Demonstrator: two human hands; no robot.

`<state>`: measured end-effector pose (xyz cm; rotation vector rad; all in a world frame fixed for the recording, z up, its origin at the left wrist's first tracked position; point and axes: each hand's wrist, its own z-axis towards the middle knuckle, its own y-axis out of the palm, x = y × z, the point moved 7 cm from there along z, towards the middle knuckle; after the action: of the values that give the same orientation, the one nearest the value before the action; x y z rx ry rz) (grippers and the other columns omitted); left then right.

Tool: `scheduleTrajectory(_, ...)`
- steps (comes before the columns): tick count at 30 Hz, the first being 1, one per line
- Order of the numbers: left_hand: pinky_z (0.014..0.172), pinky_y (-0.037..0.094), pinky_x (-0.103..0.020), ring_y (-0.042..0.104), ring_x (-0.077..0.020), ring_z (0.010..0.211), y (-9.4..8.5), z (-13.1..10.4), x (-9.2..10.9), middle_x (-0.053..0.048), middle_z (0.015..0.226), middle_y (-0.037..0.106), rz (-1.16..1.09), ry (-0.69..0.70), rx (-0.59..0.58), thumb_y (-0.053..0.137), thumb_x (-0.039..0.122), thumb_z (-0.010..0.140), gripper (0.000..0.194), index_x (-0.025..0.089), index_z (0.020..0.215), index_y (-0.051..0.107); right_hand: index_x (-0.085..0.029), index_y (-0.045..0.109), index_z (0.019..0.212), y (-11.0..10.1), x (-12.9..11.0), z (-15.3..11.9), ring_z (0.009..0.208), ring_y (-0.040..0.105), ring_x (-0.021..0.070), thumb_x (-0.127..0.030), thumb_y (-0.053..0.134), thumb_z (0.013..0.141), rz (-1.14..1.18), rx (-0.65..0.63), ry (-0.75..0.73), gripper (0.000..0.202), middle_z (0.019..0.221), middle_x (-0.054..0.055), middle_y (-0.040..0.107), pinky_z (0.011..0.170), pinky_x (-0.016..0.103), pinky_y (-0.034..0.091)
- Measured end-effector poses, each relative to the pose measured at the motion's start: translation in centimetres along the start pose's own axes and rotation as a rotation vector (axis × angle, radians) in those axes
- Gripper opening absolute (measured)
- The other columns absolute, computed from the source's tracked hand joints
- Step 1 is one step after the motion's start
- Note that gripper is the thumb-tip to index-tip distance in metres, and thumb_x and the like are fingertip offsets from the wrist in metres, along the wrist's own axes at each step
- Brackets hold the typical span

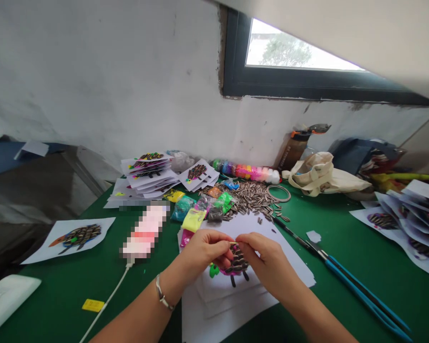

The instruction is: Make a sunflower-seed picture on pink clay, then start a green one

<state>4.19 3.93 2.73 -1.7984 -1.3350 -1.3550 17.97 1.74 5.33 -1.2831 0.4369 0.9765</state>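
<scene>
My left hand (209, 248) and my right hand (263, 253) meet fingertip to fingertip, both closed in a pinch. Between them shows a small thin yellow piece (233, 243) that looks like modelling clay. Just below the hands lies a sheet with a seed-covered animal picture (239, 263). It has dark legs, a pink underside and a green clay bit (214, 271) at its left; my fingers hide part of it. This sheet rests on a stack of white paper (218, 321).
Behind the hands are clay packets (194, 220) and a heap of sunflower seeds (257, 197). Scissors or tweezers with blue handles (364, 290) lie at right. Finished pictures stand in stacks at left (150, 174) and right (414, 224). A white cable (109, 300) crosses the green table (128, 309).
</scene>
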Motion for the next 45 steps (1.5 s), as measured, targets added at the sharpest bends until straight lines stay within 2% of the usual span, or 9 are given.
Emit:
scheduleTrajectory(5, 0.053, 0.049, -0.021, 0.065, -0.0117, 0.054, -0.3, -0.1, 0.3, -0.003, 0.065, 0.070, -0.014, 0.022, -0.026, 0.076, 0.040, 0.072, 0.028, 0.013, 0.075, 0.069, -0.021, 0.062, 0.080, -0.3, 1.0, 0.0, 0.059, 0.052, 0.0120, -0.029, 0.052, 0.091, 0.056, 0.025, 0.167, 0.017, 0.064, -0.003, 0.058, 0.056, 0.022, 0.039)
scheduleTrajectory(11, 0.043, 0.042, -0.018, 0.058, -0.0092, 0.043, -1.1, -0.1, 0.9, -0.001, 0.055, 0.065, -0.004, 0.051, 0.051, 0.079, 0.046, 0.067, 0.037, 0.013, 0.064, 0.062, -0.021, 0.054, 0.072, -1.1, 2.0, 0.0, 0.049, 0.049, 0.0115, -0.041, 0.054, 0.089, 0.137, 0.092, 0.267, 0.026, 0.056, -0.005, 0.051, 0.049, 0.023, 0.038)
scheduleTrajectory(18, 0.061, 0.054, -0.024, 0.067, -0.0127, 0.061, -1.7, 0.0, 1.3, -0.003, 0.072, 0.072, -0.091, 0.056, 0.086, 0.084, 0.044, 0.063, 0.042, 0.013, 0.086, 0.070, -0.019, 0.064, 0.105, -0.8, 2.1, 0.2, 0.078, 0.067, 0.0175, -0.038, 0.048, 0.091, 0.256, 0.112, 0.222, 0.029, 0.086, 0.005, 0.070, 0.073, 0.028, 0.051)
scheduleTrajectory(24, 0.043, 0.040, -0.018, 0.052, -0.0068, 0.042, -1.9, 0.0, 1.8, 0.002, 0.051, 0.060, 0.021, 0.097, 0.093, 0.078, 0.049, 0.068, 0.039, 0.013, 0.064, 0.063, -0.020, 0.058, 0.066, -1.6, 1.6, 0.3, 0.054, 0.051, 0.0123, -0.037, 0.056, 0.086, 0.093, 0.102, 0.258, 0.027, 0.056, -0.003, 0.053, 0.052, 0.023, 0.039)
scheduleTrajectory(28, 0.047, 0.043, -0.019, 0.055, -0.0079, 0.046, -1.7, -0.1, 1.9, 0.001, 0.055, 0.063, 0.028, 0.105, 0.084, 0.081, 0.044, 0.066, 0.036, 0.013, 0.069, 0.064, -0.020, 0.064, 0.086, -1.9, 1.7, 0.3, 0.063, 0.058, 0.0134, -0.033, 0.056, 0.087, 0.136, 0.140, 0.205, 0.016, 0.070, 0.000, 0.062, 0.059, 0.023, 0.044)
scheduleTrajectory(32, 0.059, 0.052, -0.024, 0.064, -0.0124, 0.058, -1.7, 0.0, 1.4, -0.003, 0.071, 0.070, -0.018, 0.052, 0.101, 0.081, 0.044, 0.066, 0.038, 0.013, 0.083, 0.068, -0.019, 0.065, 0.104, -1.2, 2.4, 0.3, 0.073, 0.066, 0.0155, -0.034, 0.045, 0.093, 0.245, 0.103, 0.215, 0.028, 0.086, 0.005, 0.070, 0.069, 0.026, 0.051)
scheduleTrajectory(38, 0.044, 0.041, -0.020, 0.052, -0.0080, 0.042, -1.9, 0.1, 1.7, 0.001, 0.052, 0.061, 0.059, 0.093, 0.101, 0.075, 0.051, 0.070, 0.040, 0.013, 0.066, 0.063, -0.020, 0.060, 0.063, -2.2, 1.3, 0.5, 0.053, 0.052, 0.0119, -0.035, 0.056, 0.087, 0.032, 0.092, 0.236, 0.029, 0.055, -0.002, 0.056, 0.051, 0.023, 0.039)
scheduleTrajectory(42, 0.049, 0.046, -0.020, 0.058, -0.0093, 0.048, -1.9, 0.2, 1.8, 0.000, 0.059, 0.066, 0.033, 0.092, 0.122, 0.080, 0.045, 0.067, 0.035, 0.013, 0.071, 0.066, -0.020, 0.068, 0.083, -2.1, 1.2, 0.5, 0.064, 0.061, 0.0143, -0.030, 0.056, 0.087, 0.080, 0.099, 0.166, 0.015, 0.071, 0.000, 0.067, 0.061, 0.024, 0.047)
scheduleTrajectory(45, 0.060, 0.053, -0.024, 0.066, -0.0124, 0.059, -1.9, 0.2, 1.5, -0.003, 0.071, 0.071, -0.022, 0.062, 0.146, 0.081, 0.043, 0.066, 0.037, 0.013, 0.084, 0.069, -0.019, 0.066, 0.107, -1.4, 2.2, 0.4, 0.077, 0.069, 0.0165, -0.030, 0.045, 0.093, 0.199, 0.088, 0.161, 0.027, 0.095, 0.006, 0.072, 0.072, 0.028, 0.053)
